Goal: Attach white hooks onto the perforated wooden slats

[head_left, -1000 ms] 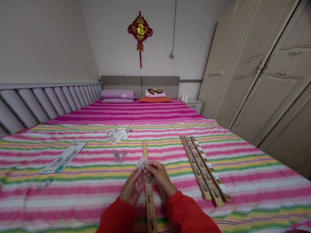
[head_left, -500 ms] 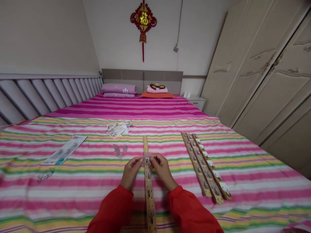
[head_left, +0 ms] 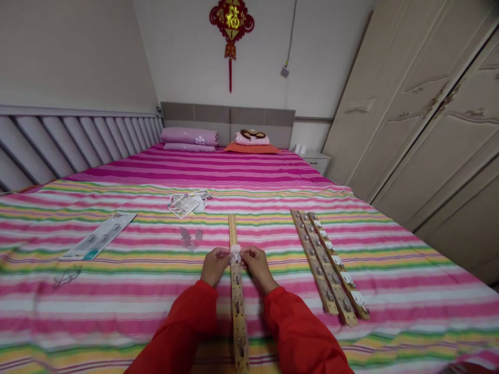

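A long wooden strip [head_left: 233, 227] with rows of small holes lies lengthwise on the striped bed, and several metal hooks are spaced along its nearer part. My left hand [head_left: 214, 265] and my right hand [head_left: 258, 267] meet over this strip, one on each side. Pinched between their fingertips is a small hook with a pale, whitish plate [head_left: 235, 250]; its metal prong points toward me. Fingers partly cover its edges, so I cannot tell whether the plate presses against the wood. Beyond my left hand lie clear plastic pieces [head_left: 191, 238].
Three more wooden strips [head_left: 325, 267] carrying hooks lie side by side at right. At left are a flat hook package [head_left: 100, 236] and a loose wire-like tangle [head_left: 67, 276]. Discarded packaging [head_left: 189, 203] lies farther back, before folded bedding [head_left: 189, 137]. A wardrobe [head_left: 417, 119] borders the right.
Both hands stay at the strip. The plate between the fingertips now shows more clearly as a pale rounded shape. The view has shifted slightly.
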Available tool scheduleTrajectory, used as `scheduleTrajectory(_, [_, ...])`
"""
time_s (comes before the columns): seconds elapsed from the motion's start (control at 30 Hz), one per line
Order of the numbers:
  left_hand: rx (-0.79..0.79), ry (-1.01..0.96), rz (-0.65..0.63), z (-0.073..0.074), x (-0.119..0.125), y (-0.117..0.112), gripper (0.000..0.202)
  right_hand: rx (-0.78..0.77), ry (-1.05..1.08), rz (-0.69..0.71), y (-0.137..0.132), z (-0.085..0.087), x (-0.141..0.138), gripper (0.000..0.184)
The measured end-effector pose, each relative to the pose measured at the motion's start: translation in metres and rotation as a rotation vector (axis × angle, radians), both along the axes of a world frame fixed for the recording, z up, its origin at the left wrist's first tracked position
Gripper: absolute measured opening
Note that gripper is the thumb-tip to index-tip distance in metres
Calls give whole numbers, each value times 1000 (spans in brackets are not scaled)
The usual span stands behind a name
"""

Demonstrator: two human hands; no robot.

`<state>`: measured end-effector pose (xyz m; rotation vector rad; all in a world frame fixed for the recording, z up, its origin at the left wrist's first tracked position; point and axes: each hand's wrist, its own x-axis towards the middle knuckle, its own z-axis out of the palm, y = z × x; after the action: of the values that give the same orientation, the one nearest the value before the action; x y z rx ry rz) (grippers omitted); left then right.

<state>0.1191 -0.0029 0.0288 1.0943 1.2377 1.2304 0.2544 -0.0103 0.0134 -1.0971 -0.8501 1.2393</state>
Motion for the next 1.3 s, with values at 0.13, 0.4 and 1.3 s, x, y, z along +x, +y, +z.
scheduleTrajectory(0.13, [-1,40,27,-6,1,2,29,0,-60,-23,1,-6,-1,17])
scheduleTrajectory(0.4, [17,89,43,-14,1,2,26,-11,-81,-34,6,-13,-2,13])
scheduleTrajectory(1.3, [167,346,-189,-30,-13,10,44,269,-584,56,4,-28,2,34])
